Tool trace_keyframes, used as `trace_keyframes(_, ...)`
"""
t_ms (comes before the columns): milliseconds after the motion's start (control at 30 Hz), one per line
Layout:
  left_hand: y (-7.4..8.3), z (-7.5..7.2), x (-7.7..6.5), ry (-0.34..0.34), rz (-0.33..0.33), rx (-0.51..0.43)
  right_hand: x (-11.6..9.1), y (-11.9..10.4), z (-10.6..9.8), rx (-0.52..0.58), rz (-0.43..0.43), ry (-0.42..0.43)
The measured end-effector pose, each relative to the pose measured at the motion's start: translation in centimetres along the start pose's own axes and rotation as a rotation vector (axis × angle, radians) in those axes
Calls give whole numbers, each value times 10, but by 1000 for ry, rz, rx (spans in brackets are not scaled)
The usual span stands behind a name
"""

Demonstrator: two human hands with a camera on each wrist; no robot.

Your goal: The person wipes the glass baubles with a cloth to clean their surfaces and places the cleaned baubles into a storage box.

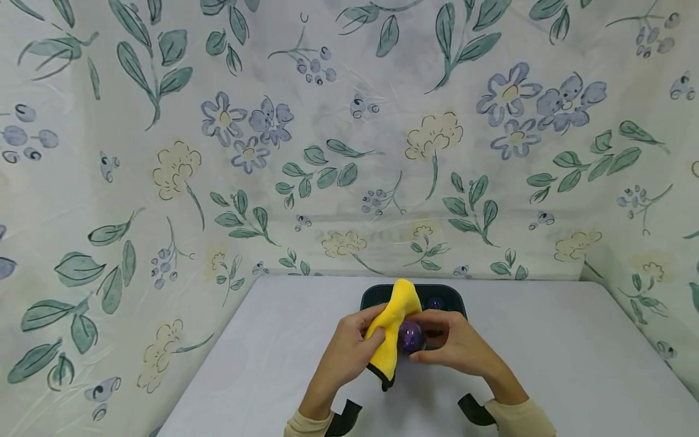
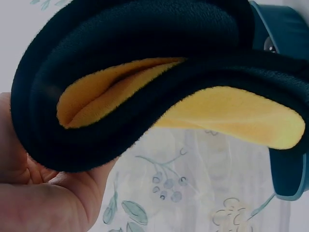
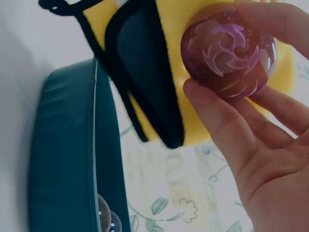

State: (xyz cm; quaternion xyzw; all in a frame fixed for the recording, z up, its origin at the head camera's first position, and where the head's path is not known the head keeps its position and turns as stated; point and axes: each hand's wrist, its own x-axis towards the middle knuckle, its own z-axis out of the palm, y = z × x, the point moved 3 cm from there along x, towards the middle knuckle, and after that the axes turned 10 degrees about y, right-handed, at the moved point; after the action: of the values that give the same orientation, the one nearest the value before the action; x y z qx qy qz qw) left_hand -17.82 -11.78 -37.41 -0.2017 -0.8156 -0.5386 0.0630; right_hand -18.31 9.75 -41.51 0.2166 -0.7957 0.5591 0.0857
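In the head view my left hand (image 1: 349,346) grips a folded yellow cloth (image 1: 401,303) with black edging, thumb on the near side. Its dark edge band (image 2: 120,154) fills much of the left wrist view. My right hand (image 1: 464,343) pinches a glossy, see-through purple ball (image 1: 411,337) between thumb and fingers. A pale swirl emblem shows on the ball (image 3: 227,50) in the right wrist view. There the yellow cloth (image 3: 193,121) lies right behind the ball; whether they touch I cannot tell.
Beyond the hands, a dark teal bin (image 1: 377,294) stands at the table's far side, with another purple ball (image 1: 435,303) inside. Clear round things (image 3: 104,212) show within it in the right wrist view. A floral curtain (image 1: 327,152) hangs behind the white table (image 1: 262,364).
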Motion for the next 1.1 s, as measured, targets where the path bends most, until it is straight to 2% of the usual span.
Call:
trace_keyframes(267, -3, 1, 2, -5, -8, 26, -2, -4, 2, 32, -28, -16)
trace_keyframes(500, -5, 0, 4, -32, -5, 4, -2, -6, 2, 92, -45, -26)
trace_keyframes(767, -9, 0, 6, -77, -25, -33, -2, -10, 0, 75, -57, 11)
trace_keyframes(1100, -9, 1, 6, -115, -47, -52, 0, -10, -2, 123, -104, 94)
